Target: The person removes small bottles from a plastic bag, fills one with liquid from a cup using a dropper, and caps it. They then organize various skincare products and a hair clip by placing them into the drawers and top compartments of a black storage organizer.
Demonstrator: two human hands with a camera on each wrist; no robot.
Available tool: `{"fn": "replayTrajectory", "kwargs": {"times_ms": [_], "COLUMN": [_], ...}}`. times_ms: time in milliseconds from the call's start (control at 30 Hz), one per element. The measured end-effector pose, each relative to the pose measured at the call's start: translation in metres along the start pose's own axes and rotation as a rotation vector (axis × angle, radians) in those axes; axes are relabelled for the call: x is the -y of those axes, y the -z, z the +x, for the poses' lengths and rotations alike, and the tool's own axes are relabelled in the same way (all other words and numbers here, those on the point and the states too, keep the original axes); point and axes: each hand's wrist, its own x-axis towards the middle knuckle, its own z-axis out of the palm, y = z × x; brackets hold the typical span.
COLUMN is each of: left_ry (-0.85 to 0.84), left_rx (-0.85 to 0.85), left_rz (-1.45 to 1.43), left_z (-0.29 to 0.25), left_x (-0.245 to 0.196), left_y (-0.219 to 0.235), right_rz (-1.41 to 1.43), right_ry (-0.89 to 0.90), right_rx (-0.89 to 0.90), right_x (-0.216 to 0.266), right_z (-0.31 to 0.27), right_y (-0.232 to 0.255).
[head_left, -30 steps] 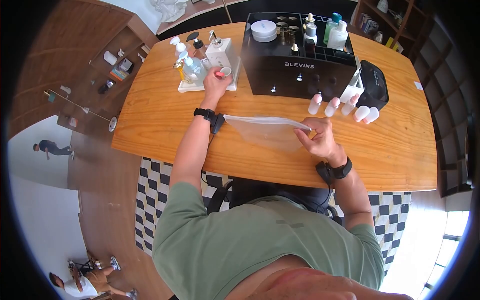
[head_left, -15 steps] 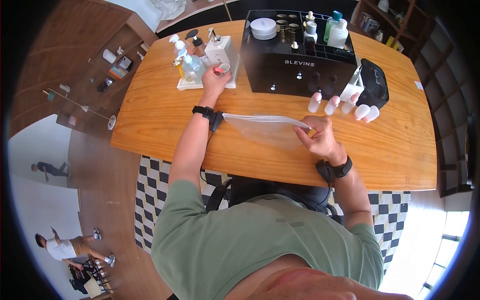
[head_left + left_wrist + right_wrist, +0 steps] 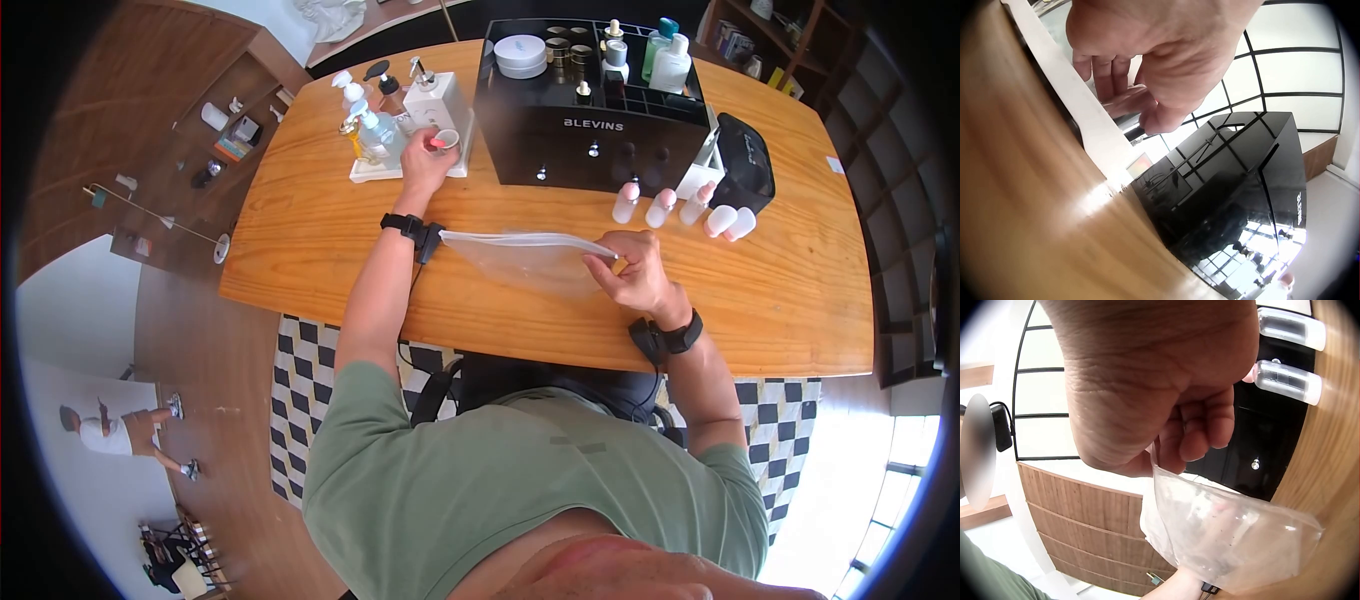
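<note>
My left hand (image 3: pixel 425 160) reaches to the front edge of a white tray (image 3: pixel 375 174), its fingers curled round a small white-rimmed round cup (image 3: pixel 449 138) with a reddish bit at its side. In the left wrist view the palm hides most of what the fingers hold. Pump bottles stand on the tray: a clear one (image 3: pixel 377 132), a brown one with a black pump (image 3: pixel 390 98) and a square white one (image 3: pixel 432 103). Thumb and forefinger of my right hand (image 3: pixel 638 275) pinch the zip edge of a clear zip bag (image 3: pixel 1229 531), which spreads leftward over the table.
A black cosmetics organizer (image 3: pixel 540 150) with jars and bottles on top stands at the back middle. Before it are small pink-topped bottles (image 3: pixel 626 203) and white-capped ones (image 3: pixel 740 224). A black mesh pouch (image 3: pixel 745 170) leans at its right on the wooden table (image 3: pixel 300 230).
Both hands keep nearly the same place and grip. The head view has shifted slightly. In the left background a person in a white top has walked along, and another in dark clothes has left view.
</note>
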Motion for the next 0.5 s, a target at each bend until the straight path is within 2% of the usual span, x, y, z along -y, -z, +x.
{"fn": "replayTrajectory", "kwargs": {"times_ms": [167,300,367,500], "left_ry": [-0.001,0.028,-0.012,0.015], "left_rx": [0.024,0.053,0.034,0.010], "left_rz": [-0.100,-0.113,-0.106,-0.091], "left_z": [0.005,0.003,0.003,0.004], "left_x": [0.022,0.014,0.013,0.019], "left_y": [-0.011,-0.009,-0.008,-0.011], "right_rz": [0.002,0.005,0.001,0.016], "right_ry": [-0.002,0.000,0.000,0.022], "right_rx": [0.003,-0.003,0.001,-0.021], "right_x": [0.002,0.001,0.001,-0.001], "right_z": [0.000,0.000,-0.001,-0.001], "right_y": [0.000,0.000,0.000,0.000]}}
